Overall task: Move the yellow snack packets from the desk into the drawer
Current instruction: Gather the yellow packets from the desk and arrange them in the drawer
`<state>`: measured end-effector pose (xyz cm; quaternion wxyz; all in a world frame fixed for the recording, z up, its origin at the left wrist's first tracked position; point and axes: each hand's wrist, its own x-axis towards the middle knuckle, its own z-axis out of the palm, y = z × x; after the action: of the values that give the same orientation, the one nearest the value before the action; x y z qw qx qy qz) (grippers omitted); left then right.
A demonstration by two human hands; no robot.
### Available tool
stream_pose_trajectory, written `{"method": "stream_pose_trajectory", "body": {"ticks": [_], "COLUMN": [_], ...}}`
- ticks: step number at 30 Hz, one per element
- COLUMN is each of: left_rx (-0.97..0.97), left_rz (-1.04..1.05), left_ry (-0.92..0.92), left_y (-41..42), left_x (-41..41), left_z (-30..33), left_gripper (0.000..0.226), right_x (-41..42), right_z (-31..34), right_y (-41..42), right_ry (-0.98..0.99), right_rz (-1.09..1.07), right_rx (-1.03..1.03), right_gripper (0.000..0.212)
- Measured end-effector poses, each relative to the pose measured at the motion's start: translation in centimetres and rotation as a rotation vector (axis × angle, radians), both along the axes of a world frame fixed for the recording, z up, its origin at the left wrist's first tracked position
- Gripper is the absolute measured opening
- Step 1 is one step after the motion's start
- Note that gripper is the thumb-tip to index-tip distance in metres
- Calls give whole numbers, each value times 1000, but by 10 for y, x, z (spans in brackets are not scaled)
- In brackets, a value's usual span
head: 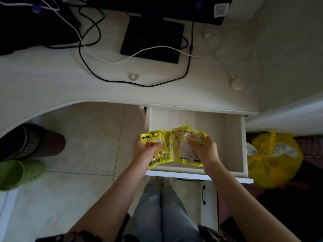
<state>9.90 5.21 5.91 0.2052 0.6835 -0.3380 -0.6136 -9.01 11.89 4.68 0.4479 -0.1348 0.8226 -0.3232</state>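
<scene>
Presently both hands hold packets over the open drawer (pixel 234 137): left hand (pixel 145 152) clamped on a packet (pixel 160 151) at the left wall, right hand (pixel 206 149) clamped on another bunch (pixel 186 145). Long axes run front to back; drawer floor lies directly below; release needs only lowering

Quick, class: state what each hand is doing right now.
Left hand: closed on yellow packets over the drawer.
Right hand: closed on more packets.
</scene>
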Motion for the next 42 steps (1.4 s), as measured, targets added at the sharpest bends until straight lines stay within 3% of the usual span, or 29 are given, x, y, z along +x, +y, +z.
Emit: {"method": "stream_pose_trajectory", "body": {"ticks": [9,14,21,32,37,42], "left_rx": [118,214,257,224,134,52], "left_rz": [-157,-107,-174,-270,-391,-459], "left_ry": [-139,-104,-178,-232,-324,-375], "left_y": [-22,-26,-21,-13,-6,0], "left_x": [-46,-57,-46,-46,-41,-31], "left_z": [-62,-90,-122,-141,-129,-102], "left_gripper": [32,32,36,31,38,63], "right_x": [-32,-34,-34,-35,-37,-41], "right_z": [-81,-113,-132,-135,-121,-89], "right_y": [-4,-8,-7,2,9,10], "right_ry": [-9,-98,-94,32,78,138], "right_rz": [-21,-35,71,316,332,385], "right_rx": [132,185,244,293,324,319], "right_gripper": [55,43,43,29,36,47]}}
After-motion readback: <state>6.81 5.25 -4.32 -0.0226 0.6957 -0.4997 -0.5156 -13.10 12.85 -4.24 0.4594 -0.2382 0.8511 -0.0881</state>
